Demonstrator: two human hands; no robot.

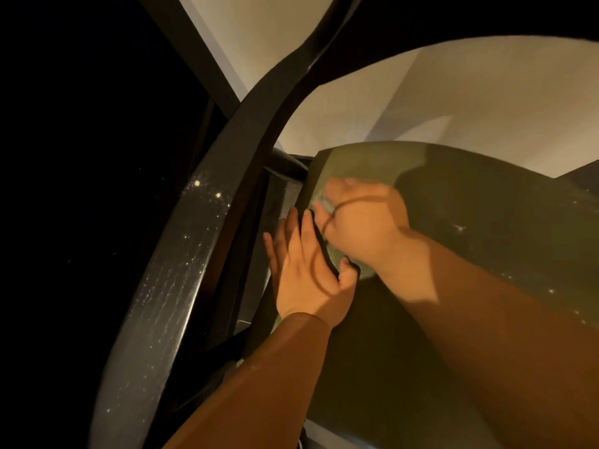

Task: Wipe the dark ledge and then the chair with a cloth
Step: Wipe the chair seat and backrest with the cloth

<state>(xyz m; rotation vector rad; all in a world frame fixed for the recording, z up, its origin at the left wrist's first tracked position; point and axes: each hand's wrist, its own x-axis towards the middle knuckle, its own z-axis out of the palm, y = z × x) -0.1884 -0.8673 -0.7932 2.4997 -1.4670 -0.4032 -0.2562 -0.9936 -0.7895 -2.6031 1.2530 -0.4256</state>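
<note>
Brown sleeves [259, 384] nearest; I see the left hand [304, 273] flat on the chair seat [486, 222] edge, right hand [359, 218] at its one o'clock clutching the cloth [324, 202].

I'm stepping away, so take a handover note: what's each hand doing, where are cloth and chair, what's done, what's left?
Left hand: flat against the edge of the seat cushion, thumb over the top.
Right hand: grips the cloth, pressed on the cushion's corner.
Done: ledge not in clear view, cannot tell.
Left: pale specks show on the cushion and the chair's curved rail.
</note>
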